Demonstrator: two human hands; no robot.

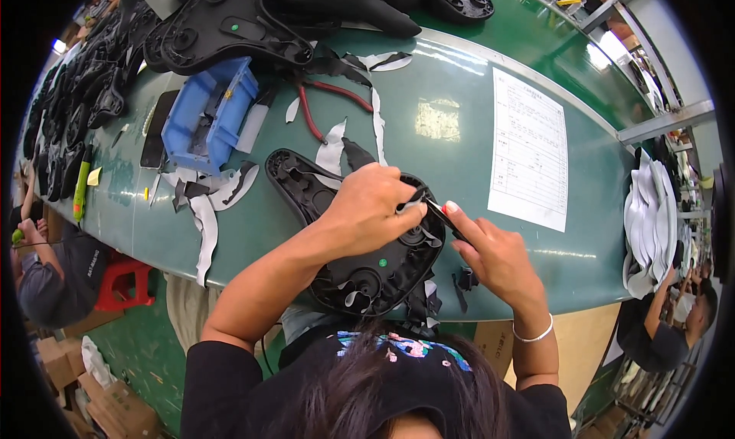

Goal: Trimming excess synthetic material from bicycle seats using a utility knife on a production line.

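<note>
On the table in front of me lies a black moulded plastic shell (348, 274), triangular with rounded corners, black and white material tucked along its rim. My left hand (375, 209) is closed over the shell's upper right part, pinching a strip of black material (413, 197) at the rim. In my right hand (490, 251) is a slim black-handled tool (453, 223) with a metal tip, its tip meeting the rim beside my left fingers. Its exact kind is partly hidden by my grip. Black and white offcuts (203, 228) lie left of the shell.
Red-handled pliers (310, 117) lie beyond the shell, near a blue bin (210, 117). More black shells (230, 33) are piled at the back left. A printed sheet (528, 152) lies to the right, with stacked white pieces (649, 224) beyond. Other people work at both sides.
</note>
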